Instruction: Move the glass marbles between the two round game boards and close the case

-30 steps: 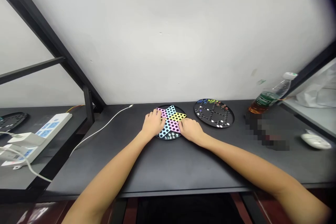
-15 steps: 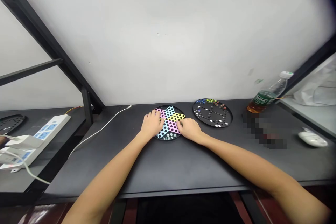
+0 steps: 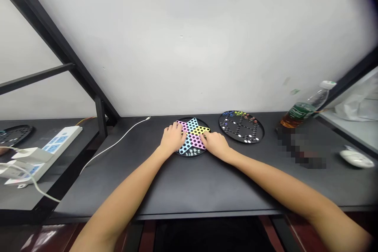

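Observation:
A star-shaped Chinese checkers board point(image 3: 193, 136), pink, blue and yellow with rows of black holes, lies over a round black tray point(image 3: 189, 155). My left hand point(image 3: 173, 139) is closed on the star's left side, fingers curled over its points and thumb on the face. On the right side my right hand point(image 3: 217, 145) grips the edge near the yellow and pink points, its thumb showing and its other fingers partly hidden. Pale, clear pieces point(image 3: 194, 152) show in the tray under the star's front gap.
Another round black board point(image 3: 241, 128) with coloured and white pieces lies to the right. Farther right are a tilted-looking drink bottle point(image 3: 301, 112) and a white mouse point(image 3: 356, 157). A white cable point(image 3: 118, 141) and power strip point(image 3: 56, 145) are left. Part of another person's hand point(image 3: 3, 150) shows there.
The whole view has shifted slightly, so things appear a little farther right. Both hands keep about the same hold on the star-shaped board.

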The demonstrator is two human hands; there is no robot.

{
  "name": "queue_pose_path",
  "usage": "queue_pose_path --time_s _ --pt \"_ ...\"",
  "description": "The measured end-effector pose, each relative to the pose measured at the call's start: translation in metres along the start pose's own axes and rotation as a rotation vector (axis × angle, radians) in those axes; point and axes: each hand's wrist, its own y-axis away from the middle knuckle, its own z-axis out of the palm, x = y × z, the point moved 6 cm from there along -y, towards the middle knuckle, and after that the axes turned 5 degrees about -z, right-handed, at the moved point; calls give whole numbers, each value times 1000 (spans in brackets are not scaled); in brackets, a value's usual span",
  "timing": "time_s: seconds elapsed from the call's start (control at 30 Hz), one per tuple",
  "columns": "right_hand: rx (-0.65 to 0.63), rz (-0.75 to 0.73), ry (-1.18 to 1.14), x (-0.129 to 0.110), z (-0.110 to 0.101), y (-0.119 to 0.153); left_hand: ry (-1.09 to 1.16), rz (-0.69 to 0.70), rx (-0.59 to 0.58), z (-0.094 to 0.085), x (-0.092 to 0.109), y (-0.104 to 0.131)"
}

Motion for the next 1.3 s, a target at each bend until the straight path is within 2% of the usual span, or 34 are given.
queue_pose_path --time_s 0.1,0.2,0.3,0.4,0.47,0.57,0.7,0.77,0.8,0.87,0.93,1.0,1.07,1.13,1.3 --pt "-15 -16 8 -2 0 0 -4 8 6 0 0 0" --pt "4 5 -85 6 1 -4 -2 16 13 0 0 -1" --pt "79 8 -306 17 2 -12 8 8 -1 0 0 -1" --pt "127 24 -627 27 2 -21 14 -6 -24 0 0 -1" --pt "76 119 -894 38 4 -26 19 -11 -34 -1 0 -1" --pt "-80 261 -1344 58 3 -34 29 -10 -38 -2 0 0" --pt "-263 297 -1782 99 -13 -48 35 -10 -45 -1 -1 -1" --pt "-212 320 -1845 130 -18 -55 39 -10 -46 0 -2 -1" --pt "-150 341 -1817 146 -19 -58 41 -8 -44 1 -3 -1" --pt "46 393 -1616 179 -21 -61 44 2 -38 2 -4 -2" --pt "254 401 -1223 203 -29 -60 45 11 -34 3 -4 -3" --pt "362 329 -734 209 -39 -59 44 13 -31 3 -5 -3" --pt "330 230 -324 199 -41 -61 38 15 -29 3 -4 -3" --pt "240 163 -58 184 -34 -65 30 16 -30 2 -4 -2" --pt "89 11 282 150 -15 -77 19 23 -37 2 -3 -1"
